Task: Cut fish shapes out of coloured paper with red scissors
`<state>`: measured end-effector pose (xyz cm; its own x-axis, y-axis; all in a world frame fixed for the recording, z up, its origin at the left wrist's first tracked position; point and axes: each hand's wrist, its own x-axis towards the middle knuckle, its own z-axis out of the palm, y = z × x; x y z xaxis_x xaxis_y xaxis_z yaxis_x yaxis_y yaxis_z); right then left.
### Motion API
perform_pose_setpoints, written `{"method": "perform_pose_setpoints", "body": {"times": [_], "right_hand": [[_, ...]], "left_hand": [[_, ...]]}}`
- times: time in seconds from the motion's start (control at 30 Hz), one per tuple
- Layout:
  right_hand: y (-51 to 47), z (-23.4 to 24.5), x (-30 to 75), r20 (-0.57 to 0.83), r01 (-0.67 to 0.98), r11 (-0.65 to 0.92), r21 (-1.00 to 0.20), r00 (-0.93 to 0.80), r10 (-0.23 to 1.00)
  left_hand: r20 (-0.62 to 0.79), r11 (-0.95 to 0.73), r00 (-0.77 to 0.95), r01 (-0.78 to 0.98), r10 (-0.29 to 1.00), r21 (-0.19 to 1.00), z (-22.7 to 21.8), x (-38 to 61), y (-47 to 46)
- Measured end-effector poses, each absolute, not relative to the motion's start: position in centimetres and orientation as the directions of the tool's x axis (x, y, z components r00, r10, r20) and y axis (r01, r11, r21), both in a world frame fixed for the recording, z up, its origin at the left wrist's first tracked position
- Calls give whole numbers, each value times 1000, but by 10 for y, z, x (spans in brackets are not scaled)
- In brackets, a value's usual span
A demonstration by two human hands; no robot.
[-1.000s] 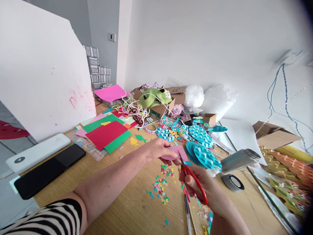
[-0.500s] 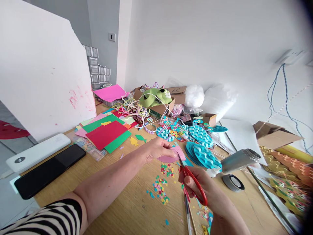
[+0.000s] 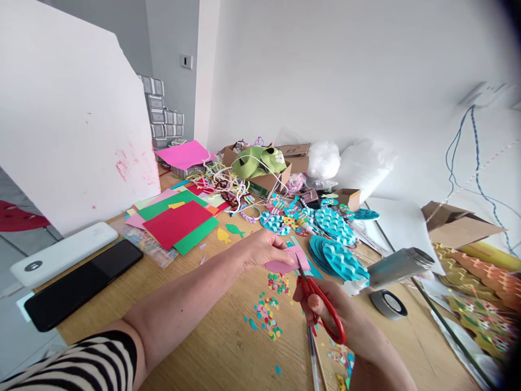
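My left hand (image 3: 260,248) pinches a small pink paper piece (image 3: 285,263) above the wooden table (image 3: 183,304). My right hand (image 3: 337,315) grips red-handled scissors (image 3: 319,301), with the blades pointing up into the edge of the pink piece. Below the two hands, several tiny coloured paper scraps (image 3: 268,312) lie scattered on the wood. A stack of turquoise wavy paper discs (image 3: 337,258) lies just right of the pink piece.
Coloured paper sheets (image 3: 177,222) lie at the left, with a black phone (image 3: 81,282) and a white case (image 3: 61,252) nearer the edge. A metal flask (image 3: 401,266) and tape roll (image 3: 388,303) are at the right. Cardboard boxes (image 3: 264,174) and craft clutter fill the back. Pens (image 3: 313,353) lie near me.
The pink piece has turned slightly in my left hand, and the scissors have shifted a little left and down along its edge.
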<state>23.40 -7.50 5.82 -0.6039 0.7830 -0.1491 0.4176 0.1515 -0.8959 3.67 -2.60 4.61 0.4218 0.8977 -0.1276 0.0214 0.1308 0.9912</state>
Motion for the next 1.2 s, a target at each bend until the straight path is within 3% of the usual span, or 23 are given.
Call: {"method": "perform_pose_setpoints", "body": {"times": [0.63, 1.2], "right_hand": [[-77, 61, 231, -177, 436, 100, -894, -549, 817], [-75, 60, 232, -146, 423, 126, -897, -554, 820]], "left_hand": [[-148, 167, 426, -7, 893, 986, 49, 37, -27], [-42, 152, 399, -249, 916, 956, 50, 41, -25]]}}
